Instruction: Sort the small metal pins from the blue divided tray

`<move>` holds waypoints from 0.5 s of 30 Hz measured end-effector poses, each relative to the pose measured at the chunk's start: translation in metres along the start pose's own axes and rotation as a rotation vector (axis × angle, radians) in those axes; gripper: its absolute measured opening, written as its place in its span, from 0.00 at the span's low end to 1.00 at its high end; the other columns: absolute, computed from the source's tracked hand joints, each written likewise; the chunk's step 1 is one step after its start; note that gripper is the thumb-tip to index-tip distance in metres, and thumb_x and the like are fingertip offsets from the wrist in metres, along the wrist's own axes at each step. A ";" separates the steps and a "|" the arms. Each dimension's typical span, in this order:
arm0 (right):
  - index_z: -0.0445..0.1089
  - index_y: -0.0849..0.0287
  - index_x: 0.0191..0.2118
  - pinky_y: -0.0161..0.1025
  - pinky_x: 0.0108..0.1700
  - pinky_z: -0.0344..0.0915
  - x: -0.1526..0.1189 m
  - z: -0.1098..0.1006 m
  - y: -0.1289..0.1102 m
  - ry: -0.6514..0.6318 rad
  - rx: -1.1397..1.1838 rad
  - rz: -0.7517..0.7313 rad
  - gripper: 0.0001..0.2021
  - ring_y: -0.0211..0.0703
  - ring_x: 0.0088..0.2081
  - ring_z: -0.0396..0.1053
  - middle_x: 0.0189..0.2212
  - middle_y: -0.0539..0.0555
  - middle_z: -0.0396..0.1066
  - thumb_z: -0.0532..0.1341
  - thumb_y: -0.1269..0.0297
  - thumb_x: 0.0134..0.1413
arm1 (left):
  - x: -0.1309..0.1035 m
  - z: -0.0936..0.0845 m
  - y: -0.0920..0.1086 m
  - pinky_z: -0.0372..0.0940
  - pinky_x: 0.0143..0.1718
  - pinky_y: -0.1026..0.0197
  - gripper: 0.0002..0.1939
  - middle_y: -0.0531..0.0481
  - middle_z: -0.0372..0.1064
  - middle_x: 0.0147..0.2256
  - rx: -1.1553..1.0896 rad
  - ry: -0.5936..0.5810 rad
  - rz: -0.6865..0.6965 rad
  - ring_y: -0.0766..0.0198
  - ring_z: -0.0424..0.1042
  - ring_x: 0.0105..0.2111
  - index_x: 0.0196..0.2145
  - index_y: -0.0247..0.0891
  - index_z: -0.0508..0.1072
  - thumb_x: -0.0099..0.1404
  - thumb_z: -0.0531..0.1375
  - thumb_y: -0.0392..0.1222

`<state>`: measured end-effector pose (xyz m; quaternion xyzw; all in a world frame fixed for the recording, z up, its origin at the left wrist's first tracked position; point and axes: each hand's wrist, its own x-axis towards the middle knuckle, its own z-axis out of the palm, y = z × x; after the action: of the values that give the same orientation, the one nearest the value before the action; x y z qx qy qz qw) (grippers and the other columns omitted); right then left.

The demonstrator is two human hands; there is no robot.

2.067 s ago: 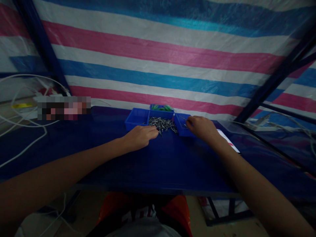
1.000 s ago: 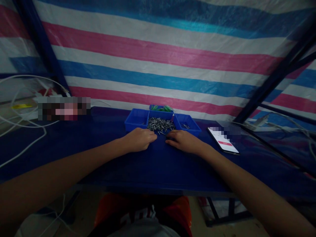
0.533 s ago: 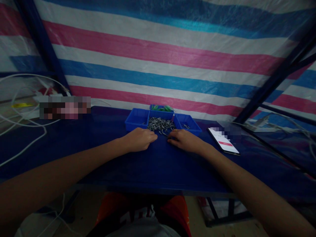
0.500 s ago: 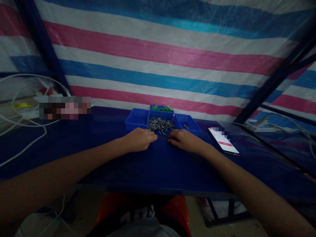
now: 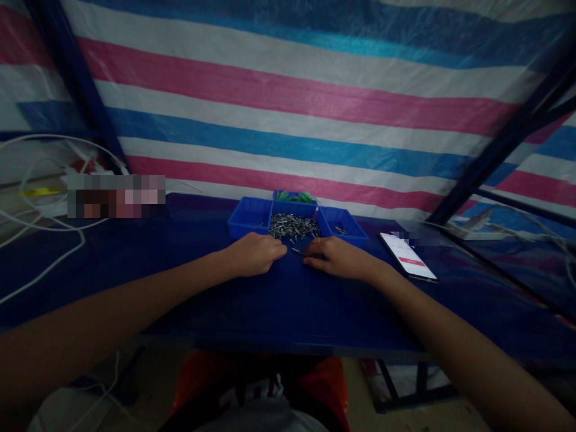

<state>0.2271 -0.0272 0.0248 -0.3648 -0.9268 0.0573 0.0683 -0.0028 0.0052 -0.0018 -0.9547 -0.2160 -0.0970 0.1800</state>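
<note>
My left hand (image 5: 255, 255) rests on the blue table just in front of the left tray, its fingers curled closed. Whatever it may hold is hidden. My right hand (image 5: 335, 256) is closed in a pinch in front of the right tray. From its fingertips a thin metal pin (image 5: 297, 251) sticks out to the left, towards the other hand. Just beyond both hands lies a heap of small silver metal pins (image 5: 292, 226), too small to tell the exact kind. The heap spreads between the two side trays.
A blue tray (image 5: 238, 227) stands left, another blue tray (image 5: 357, 233) with a few metal pieces right. Behind the heap, a blue bin (image 5: 294, 208) has green items at its back. A lit phone (image 5: 407, 257) lies right. White cables (image 5: 81, 246) run along the left.
The pin at my right fingertips now shows more plainly, drawn slightly apart from the heap. My right hand has shifted very slightly left. My left hand stays in place.
</note>
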 end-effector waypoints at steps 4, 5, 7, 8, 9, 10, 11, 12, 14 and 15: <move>0.69 0.64 0.45 0.39 0.45 0.62 0.002 0.004 0.001 0.020 -0.003 -0.011 0.14 0.41 0.40 0.67 0.39 0.58 0.69 0.53 0.63 0.59 | 0.000 -0.001 0.001 0.57 0.26 0.65 0.07 0.51 0.67 0.29 -0.006 0.003 -0.003 0.65 0.66 0.30 0.31 0.37 0.66 0.60 0.50 0.30; 0.68 0.64 0.46 0.40 0.45 0.62 0.002 0.005 0.002 0.025 -0.009 -0.003 0.14 0.42 0.40 0.67 0.40 0.59 0.69 0.53 0.63 0.59 | 0.000 -0.002 0.001 0.57 0.26 0.64 0.07 0.50 0.67 0.29 -0.008 0.001 -0.003 0.65 0.67 0.30 0.31 0.36 0.65 0.60 0.49 0.30; 0.68 0.64 0.47 0.41 0.46 0.62 0.003 0.007 0.004 0.042 -0.023 0.027 0.15 0.43 0.41 0.67 0.41 0.59 0.68 0.54 0.62 0.59 | 0.000 -0.003 0.001 0.57 0.26 0.64 0.07 0.50 0.67 0.28 -0.011 0.000 0.000 0.64 0.67 0.30 0.30 0.36 0.65 0.60 0.49 0.30; 0.68 0.64 0.47 0.41 0.46 0.62 0.003 0.008 0.006 0.048 -0.032 0.044 0.15 0.43 0.41 0.67 0.41 0.60 0.68 0.54 0.62 0.59 | 0.000 -0.003 0.001 0.57 0.26 0.64 0.07 0.50 0.67 0.28 -0.011 0.003 0.000 0.64 0.67 0.30 0.30 0.36 0.65 0.60 0.49 0.30; 0.68 0.64 0.47 0.42 0.46 0.62 0.003 0.009 0.007 0.051 -0.041 0.059 0.15 0.44 0.41 0.67 0.41 0.60 0.68 0.54 0.62 0.58 | 0.000 -0.003 0.001 0.57 0.26 0.64 0.07 0.50 0.67 0.28 -0.010 0.005 0.001 0.64 0.67 0.30 0.30 0.36 0.65 0.59 0.50 0.30; 0.68 0.65 0.47 0.42 0.46 0.62 0.003 0.010 0.008 0.053 -0.050 0.071 0.15 0.44 0.41 0.67 0.41 0.60 0.68 0.54 0.61 0.58 | 0.000 -0.002 0.001 0.57 0.26 0.64 0.07 0.51 0.67 0.28 -0.010 0.006 0.002 0.64 0.67 0.30 0.30 0.37 0.65 0.59 0.50 0.30; 0.68 0.65 0.47 0.41 0.46 0.62 0.003 0.010 0.009 0.053 -0.059 0.079 0.16 0.44 0.41 0.67 0.41 0.60 0.68 0.54 0.61 0.58 | 0.000 -0.002 0.000 0.57 0.26 0.64 0.07 0.51 0.67 0.29 -0.009 0.006 0.002 0.64 0.67 0.30 0.30 0.37 0.65 0.59 0.50 0.30; 0.68 0.65 0.47 0.41 0.46 0.62 0.002 0.010 0.010 0.051 -0.068 0.084 0.16 0.44 0.41 0.67 0.40 0.60 0.68 0.54 0.61 0.59 | 0.000 -0.002 0.000 0.57 0.26 0.64 0.07 0.51 0.67 0.29 -0.007 0.005 0.001 0.64 0.67 0.30 0.30 0.37 0.65 0.59 0.50 0.30; 0.68 0.66 0.47 0.41 0.46 0.63 0.002 0.010 0.010 0.051 -0.082 0.088 0.16 0.44 0.41 0.67 0.40 0.61 0.68 0.53 0.61 0.59 | 0.000 -0.002 0.001 0.57 0.26 0.64 0.07 0.51 0.67 0.29 -0.008 -0.002 -0.003 0.64 0.67 0.30 0.31 0.37 0.65 0.59 0.50 0.30; 0.68 0.66 0.47 0.41 0.46 0.62 0.002 0.010 0.010 0.055 -0.088 0.087 0.16 0.44 0.41 0.67 0.40 0.61 0.68 0.53 0.61 0.59 | 0.000 -0.002 0.001 0.57 0.26 0.65 0.07 0.50 0.67 0.29 -0.010 -0.007 -0.006 0.64 0.67 0.30 0.31 0.37 0.66 0.60 0.50 0.30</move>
<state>0.2308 -0.0192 0.0138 -0.4091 -0.9093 0.0094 0.0753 -0.0027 0.0034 0.0001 -0.9553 -0.2191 -0.0953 0.1743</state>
